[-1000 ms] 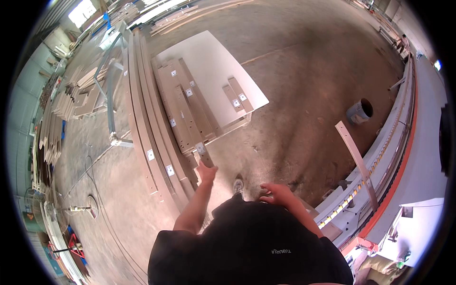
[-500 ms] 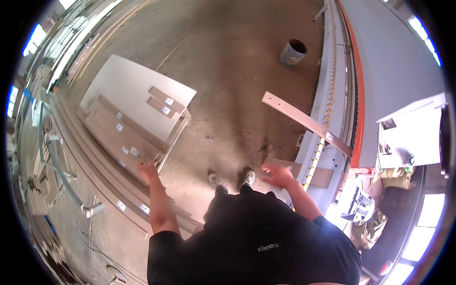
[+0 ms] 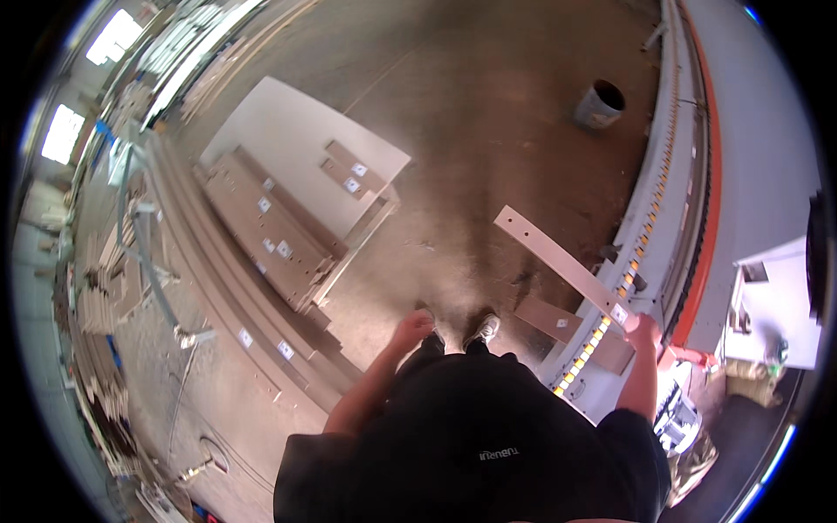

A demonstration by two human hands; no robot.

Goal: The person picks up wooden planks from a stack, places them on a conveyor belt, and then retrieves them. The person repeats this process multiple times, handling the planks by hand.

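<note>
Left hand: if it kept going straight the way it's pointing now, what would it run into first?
The left hand is empty and points down-forward. Probably the bare concrete floor first, just short of the stacked brown boards, though depth is hard to judge.

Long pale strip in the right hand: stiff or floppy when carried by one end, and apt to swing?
Likely stiff: the pale strip runs straight from the right hand to its free end, with no visible sag. Probably light for its length, since one hand holds it up alone. Held at the very end, it may swing or twist; the grip looks closed around it.
</note>
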